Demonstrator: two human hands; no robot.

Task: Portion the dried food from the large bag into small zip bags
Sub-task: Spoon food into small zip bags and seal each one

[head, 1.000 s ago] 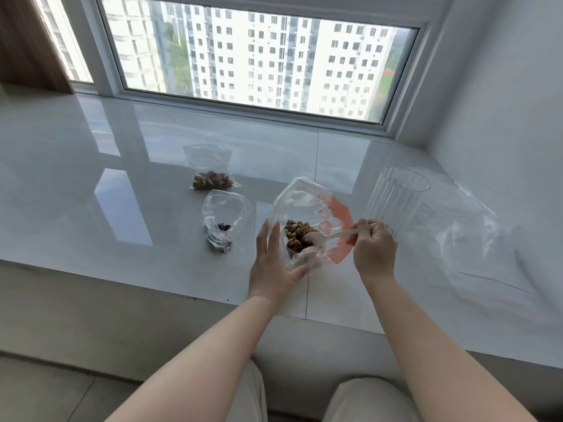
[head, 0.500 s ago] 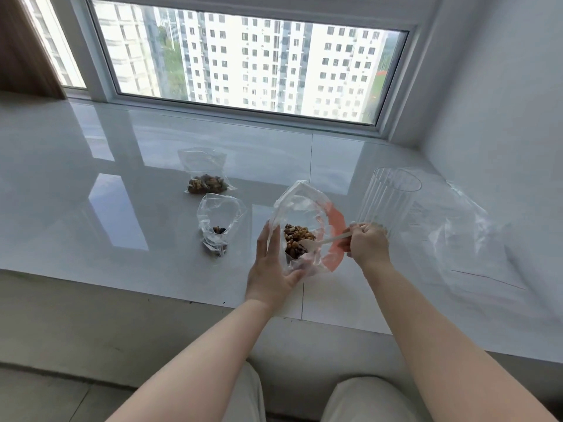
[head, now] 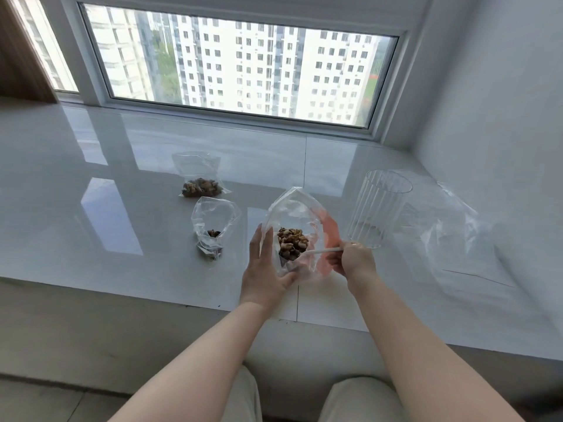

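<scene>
1. Where the window (head: pixel 240 65) meets the right wall, the glossy white sill (head: pixel 91 178) spreads across the view and carries every item.
2. A large crumpled sheet of clear plastic (head: pixel 451 236) lies at the right end of the sill, against the wall.
3. A ribbed clear glass (head: pixel 377 208) stands upright beside that plastic, just beyond the right hand.
4. The large bag (head: pixel 292 214), clear with a red patch, stands open-mouthed between both hands; brown dried food (head: pixel 292 242) sits in its lower part.
5. The left hand (head: pixel 265 269) cups the bag's left side, fingers extended along the plastic and thumb curled under the base.
6. The right hand (head: pixel 350 260) is closed around a white utensil handle (head: pixel 323 250) that reaches into the bag toward the food.
7. Two small zip bags lie left of the large bag, well apart from it: the nearer bag (head: pixel 213 226), open, with a few pieces, and the farther bag (head: pixel 199 175), with a larger pile.
</scene>
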